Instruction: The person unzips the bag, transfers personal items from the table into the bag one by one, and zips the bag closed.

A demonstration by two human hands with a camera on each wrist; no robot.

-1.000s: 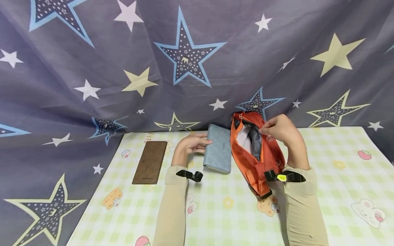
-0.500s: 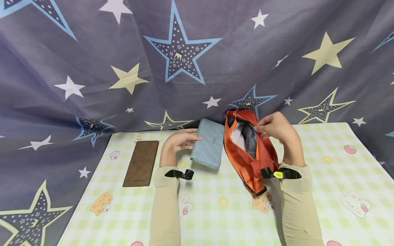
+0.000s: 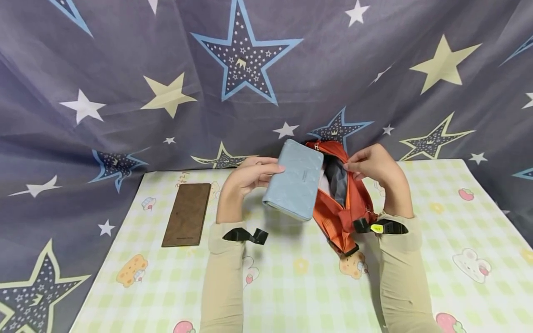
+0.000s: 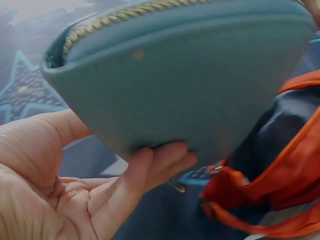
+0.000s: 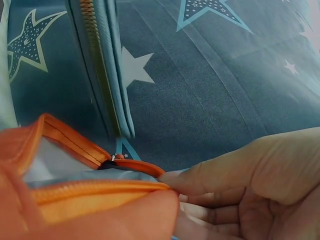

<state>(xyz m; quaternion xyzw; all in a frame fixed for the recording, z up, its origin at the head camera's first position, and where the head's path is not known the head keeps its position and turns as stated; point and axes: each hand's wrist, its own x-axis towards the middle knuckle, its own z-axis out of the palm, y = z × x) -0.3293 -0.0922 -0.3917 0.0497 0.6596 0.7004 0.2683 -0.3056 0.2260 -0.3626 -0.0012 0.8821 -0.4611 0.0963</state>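
Observation:
My left hand [image 3: 246, 178] grips a light blue quilted zip wallet [image 3: 296, 178] by its left edge, thumb on the front and fingers behind. In the left wrist view the wallet [image 4: 190, 85] shows its gold zipper along the top, and its zip looks closed. An orange-red waist bag [image 3: 354, 199] lies with its zip open and grey lining showing; the wallet overlaps its left side in the head view. My right hand [image 3: 376, 169] pinches the rim of the bag's opening between thumb and fingers, as the right wrist view shows at the bag's orange edge [image 5: 115, 187].
A brown flat wallet [image 3: 187, 215] lies at the left of the table. The table wears a green-and-white checked cloth [image 3: 316, 296] with cartoon prints. Behind it hangs a dark star-patterned curtain [image 3: 325, 83], close to the bag.
My left hand has lifted the blue wallet from beside the bag and carried it rightward, over the bag's left edge. My right hand keeps its pinch on the bag's rim.

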